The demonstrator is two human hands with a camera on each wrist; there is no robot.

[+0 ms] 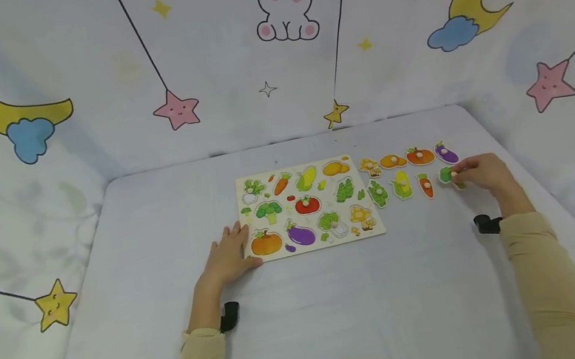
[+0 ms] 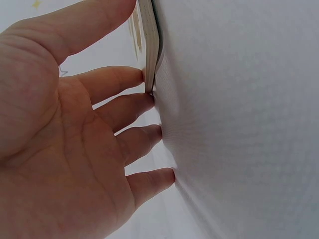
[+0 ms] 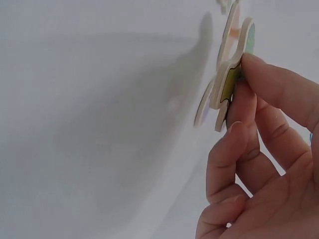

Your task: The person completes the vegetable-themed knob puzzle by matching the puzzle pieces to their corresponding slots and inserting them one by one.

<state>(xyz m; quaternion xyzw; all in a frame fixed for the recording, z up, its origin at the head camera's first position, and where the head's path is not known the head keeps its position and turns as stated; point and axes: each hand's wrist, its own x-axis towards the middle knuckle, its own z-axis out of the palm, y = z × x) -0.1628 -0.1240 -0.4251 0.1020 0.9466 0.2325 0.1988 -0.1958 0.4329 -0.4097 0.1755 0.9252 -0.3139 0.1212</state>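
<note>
A wooden vegetable puzzle board (image 1: 289,251) lies on the white table. My left hand (image 1: 227,255) rests at its near left corner, fingers spread along the left side and thumb at the front edge. In the left wrist view the fingertips touch the cloth beside the board's edge (image 2: 151,50). Right of the board, my right hand (image 1: 485,175) pinches a broccoli piece (image 1: 445,175) between thumb and fingers. The right wrist view shows this piece (image 3: 230,82) tilted up, edge toward the camera. A tomato piece (image 1: 299,207) with a knob sits in the board.
Knobbed pieces lie in two rows right of the board: mushroom (image 1: 368,164), potato (image 1: 388,161), pumpkin (image 1: 417,157) and eggplant (image 1: 446,154) behind; a leafy green piece (image 1: 376,194), corn (image 1: 401,185) and carrot (image 1: 424,189) in front. Printed cloth walls surround the table (image 1: 340,319).
</note>
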